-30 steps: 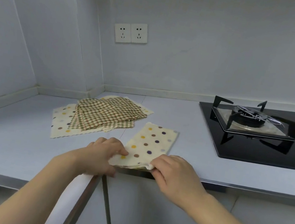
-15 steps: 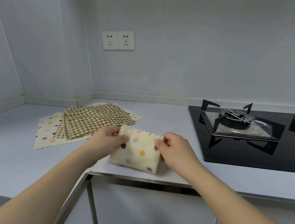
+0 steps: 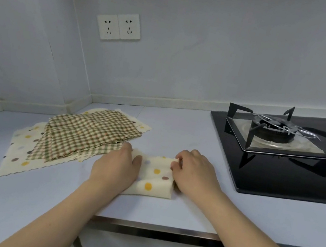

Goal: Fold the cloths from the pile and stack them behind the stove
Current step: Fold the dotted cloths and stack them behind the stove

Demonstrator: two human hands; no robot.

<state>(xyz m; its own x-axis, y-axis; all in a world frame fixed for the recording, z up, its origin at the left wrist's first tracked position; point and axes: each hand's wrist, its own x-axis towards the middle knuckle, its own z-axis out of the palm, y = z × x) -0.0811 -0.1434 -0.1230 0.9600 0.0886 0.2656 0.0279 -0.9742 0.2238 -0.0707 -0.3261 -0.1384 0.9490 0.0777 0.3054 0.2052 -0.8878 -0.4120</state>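
Pale blue-grey kitchen corner, pale bench (image 3: 164, 208) running along two walls, double wall socket (image 3: 118, 26) above it. Black glass stove (image 3: 291, 178) set into the bench at right; one burner (image 3: 273, 129) with pot supports fully seen, a second cut off at the frame edge.

One folded dotted cloth (image 3: 154, 176), cream with coloured dots, lies on the bench near the front edge, between both hands. Left hand (image 3: 115, 169) rests palm-down on the cloth's left part, fingers fairly straight, thumb lying on the fabric, grip released, pressing rather than clasping. Right hand (image 3: 194, 174) at the cloth's right edge, fingers curled, fingertips (image 3: 175, 163) pinching the upper right corner, grip grasping the cloth.

Pile (image 3: 76, 140) sits left of the hands, toward the corner, just beside the folded cloth. Checked cloths (image 3: 90, 132), green-brown gingham, lie in several overlapping layers on top; exact count cannot be told. Under them at least one spread dotted cloth (image 3: 19, 154) with a wavy edge, dots showing at both ends of the pile.

Two bare forearms enter from the bottom.
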